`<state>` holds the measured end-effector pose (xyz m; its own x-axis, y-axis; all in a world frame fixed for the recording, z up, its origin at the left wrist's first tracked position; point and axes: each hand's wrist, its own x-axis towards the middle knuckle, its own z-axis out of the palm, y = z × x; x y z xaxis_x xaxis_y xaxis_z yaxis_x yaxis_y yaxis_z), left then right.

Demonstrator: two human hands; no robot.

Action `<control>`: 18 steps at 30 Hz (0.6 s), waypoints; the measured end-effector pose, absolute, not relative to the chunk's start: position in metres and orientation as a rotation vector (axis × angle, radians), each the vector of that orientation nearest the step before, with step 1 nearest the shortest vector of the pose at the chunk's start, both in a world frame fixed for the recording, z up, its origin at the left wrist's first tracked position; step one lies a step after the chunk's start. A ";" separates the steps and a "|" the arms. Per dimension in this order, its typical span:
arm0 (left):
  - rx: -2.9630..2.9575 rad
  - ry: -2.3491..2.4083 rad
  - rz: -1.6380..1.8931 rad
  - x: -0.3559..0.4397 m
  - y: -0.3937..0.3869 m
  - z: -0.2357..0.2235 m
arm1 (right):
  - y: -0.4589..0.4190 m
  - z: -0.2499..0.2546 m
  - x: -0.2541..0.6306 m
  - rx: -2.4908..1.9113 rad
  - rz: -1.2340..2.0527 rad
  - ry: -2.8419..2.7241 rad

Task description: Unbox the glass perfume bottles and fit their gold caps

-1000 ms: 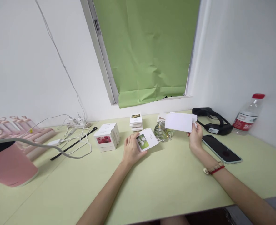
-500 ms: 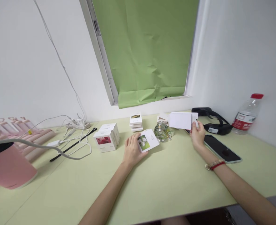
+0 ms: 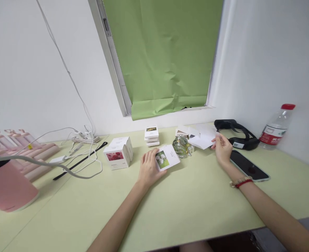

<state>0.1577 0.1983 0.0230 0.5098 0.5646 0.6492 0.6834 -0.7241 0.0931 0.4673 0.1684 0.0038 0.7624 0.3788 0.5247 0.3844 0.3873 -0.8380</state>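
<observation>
My left hand [image 3: 149, 168] is closed round the left edge of a flat white card [image 3: 171, 158] printed with white flowers on green, held tilted just above the table. My right hand [image 3: 221, 148] pinches the right edge of a folded white paper piece [image 3: 203, 136], whose panels stand at an angle. Between the two lies a cluster of clear glass bottles [image 3: 180, 147], greenish-yellow where light passes through; single pieces are hard to tell apart. Behind my left hand stands a small stack of white boxes [image 3: 151, 135]. To its left are white cartons with a red flower picture [image 3: 116, 156].
A phone [image 3: 249, 165], a black head strap device [image 3: 239, 138] and a water bottle [image 3: 275, 127] occupy the right side. On the left are white cables [image 3: 91, 157], a black strap [image 3: 82, 161], pink tubes [image 3: 40, 157] and a pink cup [image 3: 11, 189]. A wall closes the back.
The white paper in my right hand has turned from a flat rectangle to an angled, partly folded shape, dipping lower. My left hand and its card have barely moved.
</observation>
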 end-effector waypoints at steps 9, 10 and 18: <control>-2.592 -1.080 -0.998 0.158 0.197 0.024 | 0.168 0.002 0.462 -1.182 0.096 -0.892; -2.593 -1.081 -0.998 0.158 0.197 0.024 | 0.169 0.003 0.462 -1.169 0.088 -0.879; -2.585 -1.076 -1.013 0.158 0.196 0.025 | 0.170 0.001 0.463 -1.139 0.017 -0.926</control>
<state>0.1583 0.1956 0.0245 0.5107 0.5678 0.6455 0.6787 -0.7272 0.1027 0.4627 0.1699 0.0008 0.6427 0.4508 0.6194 0.4274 0.4601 -0.7783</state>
